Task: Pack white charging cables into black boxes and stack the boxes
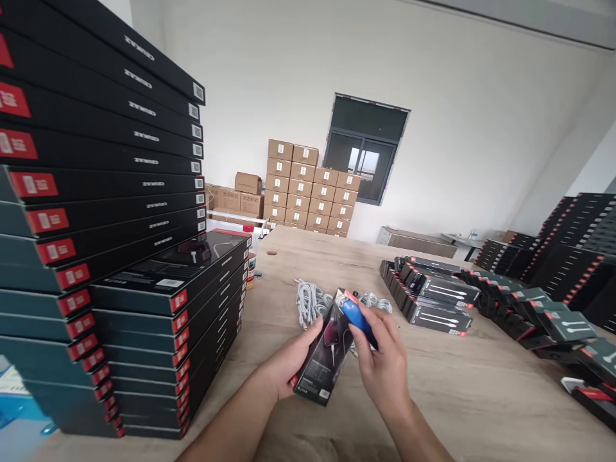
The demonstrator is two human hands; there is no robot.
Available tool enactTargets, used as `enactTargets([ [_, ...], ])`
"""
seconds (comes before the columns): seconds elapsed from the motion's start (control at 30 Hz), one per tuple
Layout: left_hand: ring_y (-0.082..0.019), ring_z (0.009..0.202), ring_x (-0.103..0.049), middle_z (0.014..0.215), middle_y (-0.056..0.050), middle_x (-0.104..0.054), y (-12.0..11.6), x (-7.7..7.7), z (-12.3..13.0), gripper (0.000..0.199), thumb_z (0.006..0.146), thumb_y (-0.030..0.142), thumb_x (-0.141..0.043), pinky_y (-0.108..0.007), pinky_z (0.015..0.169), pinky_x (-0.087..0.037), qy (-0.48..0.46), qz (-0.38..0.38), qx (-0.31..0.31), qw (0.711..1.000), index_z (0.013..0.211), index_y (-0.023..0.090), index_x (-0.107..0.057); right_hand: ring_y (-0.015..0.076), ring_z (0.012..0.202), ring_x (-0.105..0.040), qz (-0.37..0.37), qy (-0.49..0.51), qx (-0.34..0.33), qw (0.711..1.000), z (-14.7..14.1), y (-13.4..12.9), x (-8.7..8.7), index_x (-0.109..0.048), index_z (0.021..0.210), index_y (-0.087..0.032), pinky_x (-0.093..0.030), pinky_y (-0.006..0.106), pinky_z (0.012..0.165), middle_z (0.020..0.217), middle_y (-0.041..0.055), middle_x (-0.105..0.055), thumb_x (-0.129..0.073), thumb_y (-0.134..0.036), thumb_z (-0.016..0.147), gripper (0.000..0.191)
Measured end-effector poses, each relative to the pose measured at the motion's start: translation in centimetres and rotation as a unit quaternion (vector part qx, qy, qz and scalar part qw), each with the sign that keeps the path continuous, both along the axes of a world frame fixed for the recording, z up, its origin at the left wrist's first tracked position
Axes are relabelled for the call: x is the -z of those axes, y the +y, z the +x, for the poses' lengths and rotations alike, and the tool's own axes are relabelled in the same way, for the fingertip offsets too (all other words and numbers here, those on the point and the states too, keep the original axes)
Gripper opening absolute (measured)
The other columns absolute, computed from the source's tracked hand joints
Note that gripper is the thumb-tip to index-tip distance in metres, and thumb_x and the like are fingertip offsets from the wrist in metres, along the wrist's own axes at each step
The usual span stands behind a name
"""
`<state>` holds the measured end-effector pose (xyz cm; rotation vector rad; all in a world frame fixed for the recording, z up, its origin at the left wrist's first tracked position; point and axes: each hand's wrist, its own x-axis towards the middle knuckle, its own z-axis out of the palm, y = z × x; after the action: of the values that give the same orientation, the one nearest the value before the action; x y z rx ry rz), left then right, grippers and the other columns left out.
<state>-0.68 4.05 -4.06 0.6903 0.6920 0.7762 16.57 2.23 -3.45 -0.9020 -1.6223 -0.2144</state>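
My left hand is wrapped round the lower left side of a slim black box with a phone and cable printed on it. The box is held tilted above the wooden table. In my right hand is a blue tool, gripped between thumb and fingers, its front end at the upper end of the box. What that end touches is too small to tell. Bundles of grey-white cables lie on the table just behind the box, partly hidden by it and my hands.
Tall stacks of black boxes stand close on the left. More small black boxes are piled at the right, with further rows beyond. A jar stands beside the left stack. Brown cartons line the back wall.
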Motion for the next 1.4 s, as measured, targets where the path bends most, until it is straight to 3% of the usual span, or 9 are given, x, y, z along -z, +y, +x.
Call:
enactTargets([
  [0.27, -0.017, 0.070, -0.070, 0.090, -0.010, -0.079, 1.0, -0.6, -0.2, 0.059, 0.092, 0.065, -0.050, -0.025, 0.068, -0.053, -0.047, 0.028, -0.126, 0.990, 0.106, 0.013, -0.073, 0.0236, 0.097, -0.068, -0.064, -0.010, -0.026, 0.998, 0.5, 0.8, 0.9, -0.068, 0.122, -0.024, -0.057, 0.036, 0.086, 0.106, 0.0092, -0.069, -0.060, -0.026, 0.096, 0.028],
  [0.47, -0.022, 0.095, -0.072, 0.110, -0.009, -0.077, 2.1, -0.5, -1.5, 0.037, 0.092, 0.047, -0.063, -0.031, 0.087, -0.055, -0.158, 0.113, -0.229, 0.954, 0.111, 0.017, -0.071, 0.0240, 0.097, -0.068, -0.128, -0.002, -0.053, 0.990, 0.3, 1.2, 1.6, -0.069, 0.120, -0.024, -0.056, 0.037, 0.087, 0.105, 0.0086, -0.071, -0.062, -0.029, 0.094, 0.027],
  [0.67, -0.022, 0.092, -0.071, 0.107, -0.007, -0.077, 2.2, -0.4, -2.4, 0.039, 0.083, 0.025, -0.074, -0.032, 0.079, -0.056, -0.204, 0.241, -0.174, 0.933, 0.121, 0.019, -0.068, 0.0212, 0.085, -0.067, -0.193, -0.024, -0.081, 0.977, -0.5, 0.2, 1.0, -0.071, 0.116, -0.023, -0.054, 0.031, 0.074, 0.096, 0.0062, -0.072, -0.061, -0.033, 0.093, 0.026],
  [0.83, -0.026, 0.114, -0.066, 0.113, -0.007, -0.076, 1.5, -1.1, -2.0, 0.054, 0.075, 0.013, -0.075, -0.037, 0.103, -0.048, -0.161, 0.268, -0.165, 0.935, 0.128, 0.020, -0.066, 0.0168, 0.068, -0.062, -0.230, -0.040, -0.099, 0.967, -1.5, -0.8, 0.6, -0.071, 0.103, -0.022, -0.048, 0.026, 0.061, 0.079, 0.0015, -0.068, -0.063, -0.032, 0.089, 0.019],
  [1.13, -0.031, 0.119, -0.063, 0.120, -0.011, -0.074, 0.7, -0.1, -1.2, 0.049, 0.068, 0.017, -0.082, -0.043, 0.109, -0.042, -0.066, 0.308, -0.093, 0.945, 0.116, 0.019, -0.072, 0.0199, 0.073, -0.067, -0.248, 0.139, -0.078, 0.955, -1.0, 1.5, 1.7, -0.063, 0.096, -0.019, -0.053, 0.031, 0.068, 0.083, 0.0051, -0.072, -0.059, -0.042, 0.092, 0.024],
  [1.2, -0.032, 0.115, -0.065, 0.120, -0.012, -0.073, 0.3, -0.3, -1.1, 0.048, 0.069, 0.020, -0.084, -0.043, 0.102, -0.049, -0.062, 0.317, -0.043, 0.945, 0.115, 0.018, -0.073, 0.0213, 0.071, -0.067, -0.231, 0.194, -0.042, 0.952, 0.4, 2.6, 1.5, -0.062, 0.094, -0.017, -0.054, 0.033, 0.067, 0.079, 0.0064, -0.072, -0.059, -0.048, 0.090, 0.031],
  [1.27, -0.034, 0.100, -0.070, 0.115, -0.015, -0.074, 0.0, -0.6, -1.1, 0.047, 0.071, 0.027, -0.083, -0.045, 0.081, -0.058, -0.063, 0.309, -0.001, 0.949, 0.116, 0.016, -0.071, 0.0221, 0.068, -0.066, -0.221, 0.219, -0.018, 0.950, 1.8, 3.3, 1.1, -0.062, 0.091, -0.016, -0.054, 0.034, 0.065, 0.075, 0.0064, -0.071, -0.062, -0.054, 0.086, 0.038],
  [1.33, -0.033, 0.085, -0.071, 0.109, -0.016, -0.074, 0.0, -0.9, -1.2, 0.043, 0.075, 0.034, -0.080, -0.042, 0.061, -0.060, -0.072, 0.295, -0.004, 0.953, 0.112, 0.015, -0.071, 0.0217, 0.067, -0.065, -0.220, 0.208, -0.034, 0.952, 2.5, 3.3, 0.7, -0.063, 0.089, -0.016, -0.053, 0.034, 0.064, 0.074, 0.0059, -0.070, -0.065, -0.055, 0.083, 0.040],
  [1.4, -0.032, 0.086, -0.071, 0.109, -0.015, -0.074, 0.3, -1.1, -1.3, 0.037, 0.078, 0.035, -0.077, -0.041, 0.061, -0.060, -0.093, 0.290, -0.046, 0.951, 0.108, 0.014, -0.071, 0.0204, 0.066, -0.064, -0.226, 0.174, -0.078, 0.955, 2.5, 2.8, 0.4, -0.063, 0.089, -0.017, -0.052, 0.032, 0.064, 0.075, 0.0050, -0.070, -0.067, -0.052, 0.082, 0.036],
])
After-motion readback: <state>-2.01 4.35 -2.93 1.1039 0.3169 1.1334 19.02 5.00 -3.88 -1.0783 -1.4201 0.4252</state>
